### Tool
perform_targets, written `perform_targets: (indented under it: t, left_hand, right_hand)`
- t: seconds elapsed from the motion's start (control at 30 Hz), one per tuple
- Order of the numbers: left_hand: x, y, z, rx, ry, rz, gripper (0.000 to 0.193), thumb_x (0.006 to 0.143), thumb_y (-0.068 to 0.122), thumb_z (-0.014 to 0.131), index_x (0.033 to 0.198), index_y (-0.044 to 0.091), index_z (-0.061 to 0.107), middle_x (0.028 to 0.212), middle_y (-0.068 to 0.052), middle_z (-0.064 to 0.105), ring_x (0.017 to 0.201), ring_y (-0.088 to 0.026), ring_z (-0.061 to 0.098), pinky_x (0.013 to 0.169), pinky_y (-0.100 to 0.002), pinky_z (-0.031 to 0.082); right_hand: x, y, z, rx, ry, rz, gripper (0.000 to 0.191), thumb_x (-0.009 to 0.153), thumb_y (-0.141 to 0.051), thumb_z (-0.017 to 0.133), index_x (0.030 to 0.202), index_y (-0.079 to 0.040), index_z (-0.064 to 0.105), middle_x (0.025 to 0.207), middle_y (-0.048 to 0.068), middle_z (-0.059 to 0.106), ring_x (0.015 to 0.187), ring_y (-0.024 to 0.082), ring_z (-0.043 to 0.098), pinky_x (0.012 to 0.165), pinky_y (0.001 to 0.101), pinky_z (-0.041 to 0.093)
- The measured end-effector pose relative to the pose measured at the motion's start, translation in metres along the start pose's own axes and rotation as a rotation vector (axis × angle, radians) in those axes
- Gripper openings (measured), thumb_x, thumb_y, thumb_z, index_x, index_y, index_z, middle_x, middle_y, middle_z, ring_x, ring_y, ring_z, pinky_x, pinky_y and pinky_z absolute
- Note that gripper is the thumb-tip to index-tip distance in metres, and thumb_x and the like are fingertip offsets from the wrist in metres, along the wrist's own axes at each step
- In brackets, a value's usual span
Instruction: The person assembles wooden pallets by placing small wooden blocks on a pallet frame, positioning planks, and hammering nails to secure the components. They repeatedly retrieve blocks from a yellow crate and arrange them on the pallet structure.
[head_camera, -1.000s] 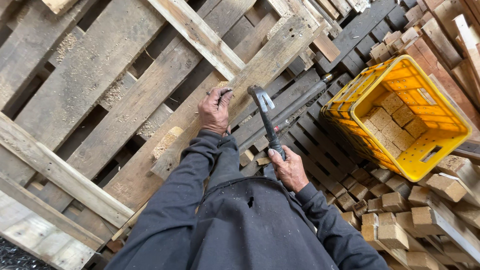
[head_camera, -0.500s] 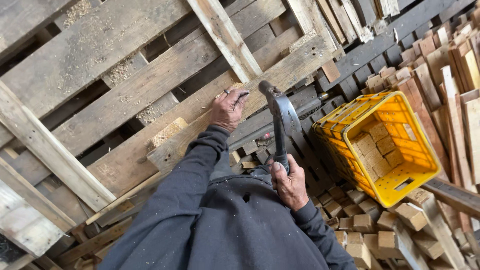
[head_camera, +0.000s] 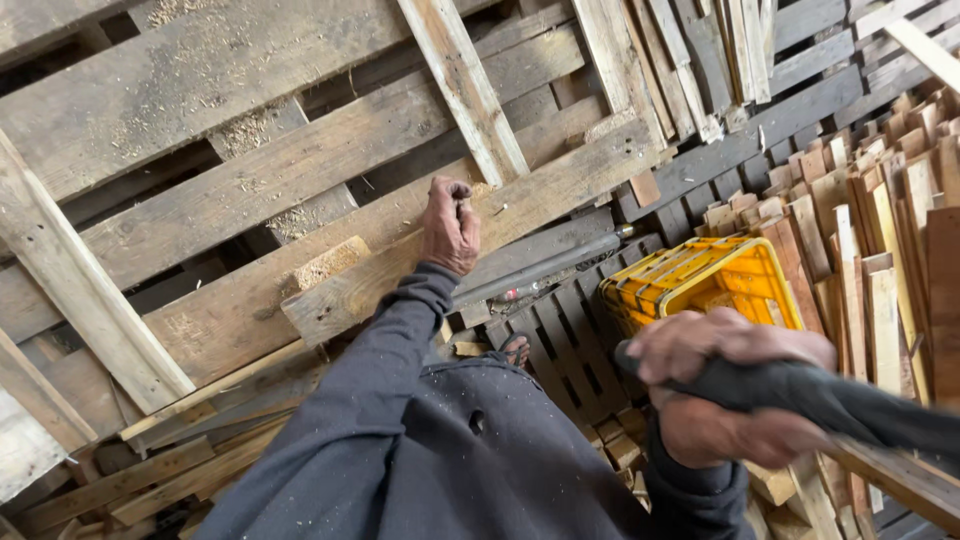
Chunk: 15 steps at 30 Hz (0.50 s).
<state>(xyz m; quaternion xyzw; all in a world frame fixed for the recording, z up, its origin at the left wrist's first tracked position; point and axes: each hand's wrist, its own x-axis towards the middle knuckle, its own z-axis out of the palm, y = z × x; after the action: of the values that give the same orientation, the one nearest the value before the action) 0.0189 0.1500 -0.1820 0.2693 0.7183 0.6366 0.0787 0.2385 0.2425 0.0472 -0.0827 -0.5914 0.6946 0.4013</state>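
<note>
Stacked weathered pallets fill the ground. Your left hand (head_camera: 449, 226) is curled, pinching what looks like a nail upright against a pallet board (head_camera: 420, 262) to steady it. Your right hand (head_camera: 722, 398) is fisted around a dark hammer handle (head_camera: 800, 395), raised near the yellow crate (head_camera: 700, 280); head out of view.

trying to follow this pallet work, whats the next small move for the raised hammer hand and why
Probably bring the right hand down so the hammer strikes where the left hand is pinching something small against the pallet board. The hammer handle is gripped close to the camera, well above the board, while the left fingers stay planted there. I cannot make out what they hold.
</note>
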Motion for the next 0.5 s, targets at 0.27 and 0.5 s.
perform_targets:
  t: [0.27, 0.5]
  left_hand:
    - [0.008, 0.004, 0.000, -0.032, 0.045, -0.026, 0.011, 0.098, -0.001, 0.044, 0.108, 0.003, 0.046, 0.093, -0.012, 0.052, 0.083, -0.021, 0.055, 0.080, -0.035, 0.051]
    - [0.003, -0.001, 0.002, -0.040, 0.074, -0.047, 0.016, 0.093, -0.003, 0.041, 0.107, 0.002, 0.047, 0.091, -0.011, 0.051, 0.081, -0.020, 0.051, 0.079, -0.033, 0.049]
  right_hand:
    - [-0.038, 0.066, 0.014, -0.450, 0.107, 1.140, 0.031, 0.100, -0.033, 0.060, 0.091, -0.004, 0.059, 0.063, 0.005, 0.056, 0.046, 0.013, 0.050, 0.042, 0.0290, 0.041]
    - [0.023, 0.000, -0.037, -0.118, 0.028, -0.011, 0.068, 0.099, -0.076, 0.051, 0.104, -0.008, 0.061, 0.076, 0.003, 0.059, 0.060, 0.015, 0.059, 0.061, 0.0358, 0.055]
